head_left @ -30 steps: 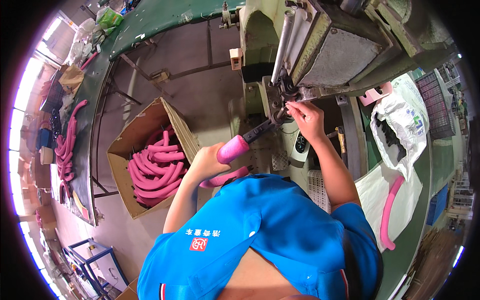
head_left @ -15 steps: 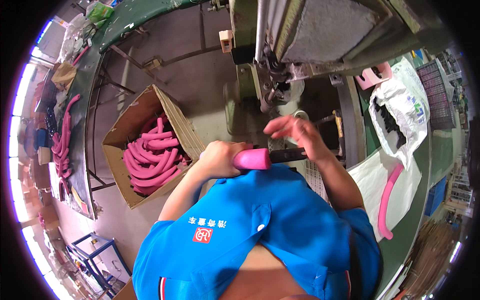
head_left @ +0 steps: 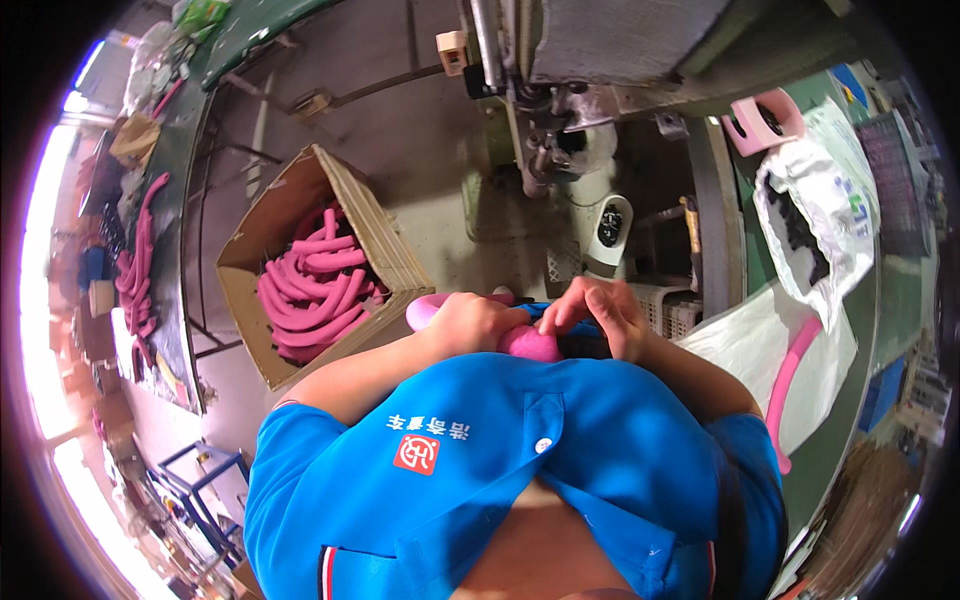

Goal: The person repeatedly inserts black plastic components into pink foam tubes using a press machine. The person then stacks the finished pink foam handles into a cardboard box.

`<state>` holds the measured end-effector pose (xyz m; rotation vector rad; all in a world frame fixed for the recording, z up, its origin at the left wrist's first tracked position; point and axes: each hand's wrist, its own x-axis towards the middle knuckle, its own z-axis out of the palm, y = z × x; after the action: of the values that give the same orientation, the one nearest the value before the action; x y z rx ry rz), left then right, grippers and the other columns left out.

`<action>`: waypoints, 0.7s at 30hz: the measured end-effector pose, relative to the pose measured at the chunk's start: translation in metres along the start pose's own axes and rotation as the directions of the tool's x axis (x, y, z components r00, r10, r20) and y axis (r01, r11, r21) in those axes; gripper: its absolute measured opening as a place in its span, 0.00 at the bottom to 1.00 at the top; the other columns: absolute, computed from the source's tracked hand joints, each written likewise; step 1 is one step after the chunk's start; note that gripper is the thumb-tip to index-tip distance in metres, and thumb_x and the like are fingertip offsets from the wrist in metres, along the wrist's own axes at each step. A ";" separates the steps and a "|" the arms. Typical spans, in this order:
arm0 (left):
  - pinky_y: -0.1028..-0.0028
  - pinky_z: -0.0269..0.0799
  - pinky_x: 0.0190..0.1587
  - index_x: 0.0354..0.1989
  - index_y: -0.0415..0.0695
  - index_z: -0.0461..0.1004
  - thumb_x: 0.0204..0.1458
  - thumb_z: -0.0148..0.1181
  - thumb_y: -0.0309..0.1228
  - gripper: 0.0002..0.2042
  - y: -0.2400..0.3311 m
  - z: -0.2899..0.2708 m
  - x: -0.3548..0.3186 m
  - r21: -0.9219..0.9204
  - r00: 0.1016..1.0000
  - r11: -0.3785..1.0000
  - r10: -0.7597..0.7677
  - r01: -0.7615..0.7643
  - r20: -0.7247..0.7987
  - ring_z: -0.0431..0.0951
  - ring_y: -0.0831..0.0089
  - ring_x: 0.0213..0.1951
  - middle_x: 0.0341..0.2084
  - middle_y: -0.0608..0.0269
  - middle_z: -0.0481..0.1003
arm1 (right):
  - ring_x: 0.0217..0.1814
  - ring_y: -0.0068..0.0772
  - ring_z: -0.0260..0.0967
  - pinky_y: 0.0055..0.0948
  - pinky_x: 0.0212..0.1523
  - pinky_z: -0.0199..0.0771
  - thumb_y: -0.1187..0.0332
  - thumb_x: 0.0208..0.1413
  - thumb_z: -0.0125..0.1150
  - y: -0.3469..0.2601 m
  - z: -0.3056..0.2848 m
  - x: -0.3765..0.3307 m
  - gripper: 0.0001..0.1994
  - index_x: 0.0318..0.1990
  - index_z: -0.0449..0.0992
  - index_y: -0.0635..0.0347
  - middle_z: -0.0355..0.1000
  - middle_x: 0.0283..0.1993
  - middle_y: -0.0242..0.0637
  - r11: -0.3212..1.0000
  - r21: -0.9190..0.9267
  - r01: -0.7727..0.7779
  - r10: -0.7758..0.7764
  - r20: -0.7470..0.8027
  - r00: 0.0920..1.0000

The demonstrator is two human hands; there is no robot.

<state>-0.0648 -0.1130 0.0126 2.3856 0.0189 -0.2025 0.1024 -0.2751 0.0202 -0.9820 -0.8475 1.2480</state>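
Observation:
My left hand (head_left: 474, 326) is wrapped around a pink foam-covered tube (head_left: 530, 344), held close against the front of my blue shirt. One end of the tube points toward my right hand, while another pink stretch shows past my left wrist. My right hand (head_left: 604, 316) is at that end, fingers bent and drawn together, fingertips at or touching the foam. Whatever may be between those fingertips is too small or hidden to make out.
Left of me, a cardboard box (head_left: 245, 335) holds several pink tubes. More lie on the far-left table (head_left: 178, 345). A green-grey machine (head_left: 630, 50) stands ahead. On the right bench, a white sack (head_left: 850, 215) of black parts stands near a pink holder (head_left: 768, 122) and a single pink tube (head_left: 795, 370).
My right hand has come down and left, from above the tube to its end. The tube has tilted, its end now nearer my shirt, and my left hand has shifted right with it.

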 end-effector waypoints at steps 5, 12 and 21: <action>0.58 0.74 0.32 0.31 0.48 0.73 0.40 0.57 0.36 0.10 -0.008 0.018 0.001 0.021 0.999 1.000 0.002 -0.001 -0.044 0.77 0.52 0.29 0.21 0.52 0.75 | 0.27 0.21 0.64 0.22 0.33 0.66 0.60 0.66 0.42 0.005 0.000 -0.003 0.19 0.32 0.74 0.66 0.74 0.29 0.40 0.996 -0.088 -0.019 0.013 -0.071 0.997; 0.59 0.73 0.35 0.34 0.47 0.73 0.41 0.61 0.38 0.13 0.003 -0.002 -0.020 0.177 0.873 0.855 -0.477 0.488 -0.106 0.79 0.55 0.34 0.27 0.53 0.77 | 0.34 0.20 0.69 0.18 0.36 0.70 0.63 0.67 0.44 0.043 -0.011 0.019 0.12 0.44 0.70 0.62 0.71 0.32 0.33 0.928 -0.371 -0.036 -0.049 -0.217 0.975; 0.60 0.72 0.37 0.45 0.47 0.70 0.43 0.64 0.41 0.21 -0.133 -0.001 -0.145 0.486 0.432 0.028 -0.507 0.873 -0.746 0.76 0.57 0.38 0.35 0.56 0.73 | 0.40 0.22 0.71 0.20 0.35 0.71 0.64 0.64 0.48 0.060 -0.069 -0.031 0.10 0.42 0.72 0.62 0.72 0.39 0.32 0.934 -0.291 -0.206 0.074 -0.407 0.911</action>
<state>-0.2172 -0.0086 -0.0545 3.1023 1.8604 -0.2453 0.1407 -0.3124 -0.0603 -1.5295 -0.6854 0.9943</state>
